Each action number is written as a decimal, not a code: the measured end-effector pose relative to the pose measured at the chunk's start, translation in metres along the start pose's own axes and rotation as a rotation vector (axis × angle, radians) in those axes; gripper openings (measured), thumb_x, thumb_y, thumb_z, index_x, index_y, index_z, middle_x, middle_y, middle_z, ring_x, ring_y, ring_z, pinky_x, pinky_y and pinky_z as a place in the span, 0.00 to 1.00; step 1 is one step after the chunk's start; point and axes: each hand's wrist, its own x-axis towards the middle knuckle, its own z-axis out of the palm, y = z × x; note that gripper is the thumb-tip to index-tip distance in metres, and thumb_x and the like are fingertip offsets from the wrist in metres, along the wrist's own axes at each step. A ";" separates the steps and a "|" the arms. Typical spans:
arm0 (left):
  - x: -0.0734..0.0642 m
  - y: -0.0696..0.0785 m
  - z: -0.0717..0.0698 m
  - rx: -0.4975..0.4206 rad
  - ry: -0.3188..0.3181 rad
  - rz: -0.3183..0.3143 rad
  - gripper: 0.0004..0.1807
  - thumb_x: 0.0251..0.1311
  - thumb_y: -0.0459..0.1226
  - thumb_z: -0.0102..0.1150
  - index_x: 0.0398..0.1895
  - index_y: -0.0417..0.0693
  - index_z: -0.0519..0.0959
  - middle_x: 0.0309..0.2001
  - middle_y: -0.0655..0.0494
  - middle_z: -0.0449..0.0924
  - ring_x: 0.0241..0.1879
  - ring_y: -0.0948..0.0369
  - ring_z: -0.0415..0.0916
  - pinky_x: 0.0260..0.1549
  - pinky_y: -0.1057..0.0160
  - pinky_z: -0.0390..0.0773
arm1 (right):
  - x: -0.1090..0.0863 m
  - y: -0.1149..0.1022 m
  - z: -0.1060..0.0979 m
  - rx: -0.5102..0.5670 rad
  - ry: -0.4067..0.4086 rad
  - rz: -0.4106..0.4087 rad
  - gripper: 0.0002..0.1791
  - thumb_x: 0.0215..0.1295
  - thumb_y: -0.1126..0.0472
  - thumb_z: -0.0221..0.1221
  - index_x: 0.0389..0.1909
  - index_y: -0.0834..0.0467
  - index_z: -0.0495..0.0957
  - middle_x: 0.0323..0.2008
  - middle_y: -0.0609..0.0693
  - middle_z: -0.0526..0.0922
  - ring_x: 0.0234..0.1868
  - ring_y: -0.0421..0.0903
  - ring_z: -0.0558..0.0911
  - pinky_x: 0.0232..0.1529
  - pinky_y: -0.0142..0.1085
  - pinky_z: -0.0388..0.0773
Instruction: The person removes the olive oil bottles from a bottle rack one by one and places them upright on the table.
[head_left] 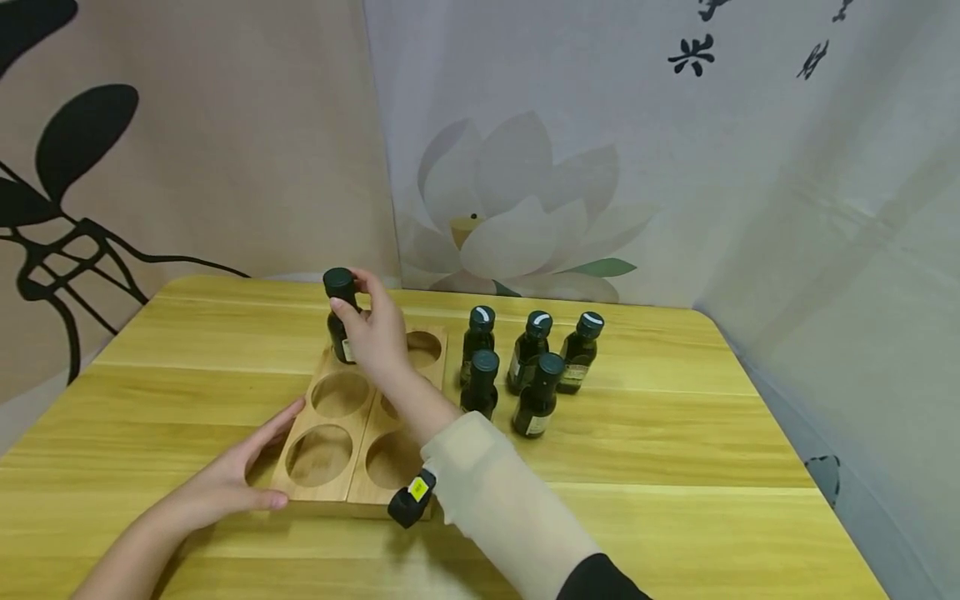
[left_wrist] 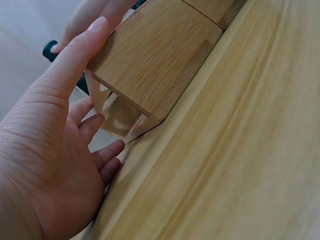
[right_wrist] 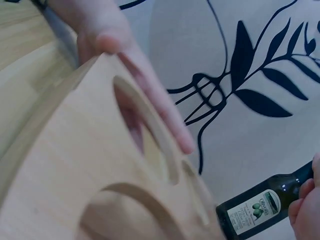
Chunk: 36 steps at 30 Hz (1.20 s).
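My right hand (head_left: 381,333) pinches a small dark olive oil bottle (head_left: 340,335) by its neck, below the black cap. It holds the bottle upright at the far left corner of a wooden rack (head_left: 347,493) with round holes. In the right wrist view the bottle's pale label (right_wrist: 254,214) faces the camera, and its base end is partly cut off by the rack's edge. My left hand (head_left: 225,482) lies against the rack's near left corner, thumb at the front end and the fairly straight fingers (left_wrist: 107,154) along the left side.
Several similar capped bottles (head_left: 536,398) stand on the table (head_left: 675,467) right of the rack, in two loose rows. My right forearm crosses over the rack's right side and hides part of its holes. A printed cloth (head_left: 300,150) hangs behind the table.
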 end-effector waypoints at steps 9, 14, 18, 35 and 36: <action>0.000 0.000 0.000 -0.003 0.002 -0.001 0.54 0.50 0.32 0.69 0.77 0.56 0.47 0.74 0.64 0.49 0.62 0.77 0.52 0.48 0.21 0.43 | 0.001 -0.029 -0.018 0.036 0.003 -0.074 0.20 0.66 0.64 0.59 0.59 0.55 0.71 0.47 0.50 0.75 0.22 0.43 0.74 0.27 0.28 0.75; 0.000 0.000 -0.001 0.001 0.006 0.003 0.54 0.49 0.31 0.70 0.77 0.56 0.47 0.74 0.64 0.49 0.62 0.77 0.52 0.48 0.21 0.42 | -0.001 -0.048 -0.032 0.084 0.014 -0.086 0.19 0.65 0.68 0.59 0.57 0.59 0.72 0.46 0.53 0.76 0.25 0.52 0.78 0.31 0.29 0.77; -0.001 0.000 -0.001 0.000 0.008 0.001 0.54 0.49 0.31 0.70 0.77 0.56 0.48 0.74 0.64 0.48 0.63 0.77 0.51 0.47 0.20 0.42 | -0.001 -0.053 -0.040 0.076 0.029 -0.132 0.19 0.65 0.68 0.60 0.57 0.60 0.72 0.44 0.53 0.76 0.25 0.50 0.79 0.32 0.30 0.79; -0.001 0.000 0.001 -0.002 0.006 0.011 0.53 0.50 0.32 0.69 0.77 0.56 0.47 0.74 0.58 0.48 0.63 0.77 0.51 0.46 0.20 0.43 | -0.013 -0.097 -0.094 0.087 0.019 -0.216 0.20 0.63 0.69 0.61 0.56 0.61 0.72 0.42 0.55 0.76 0.26 0.48 0.78 0.32 0.34 0.79; -0.001 0.000 0.001 -0.006 0.005 0.011 0.53 0.50 0.32 0.69 0.77 0.55 0.47 0.74 0.58 0.48 0.63 0.77 0.51 0.46 0.20 0.43 | -0.014 -0.099 -0.098 0.091 0.023 -0.229 0.20 0.63 0.70 0.61 0.56 0.62 0.73 0.42 0.55 0.76 0.26 0.48 0.78 0.32 0.35 0.79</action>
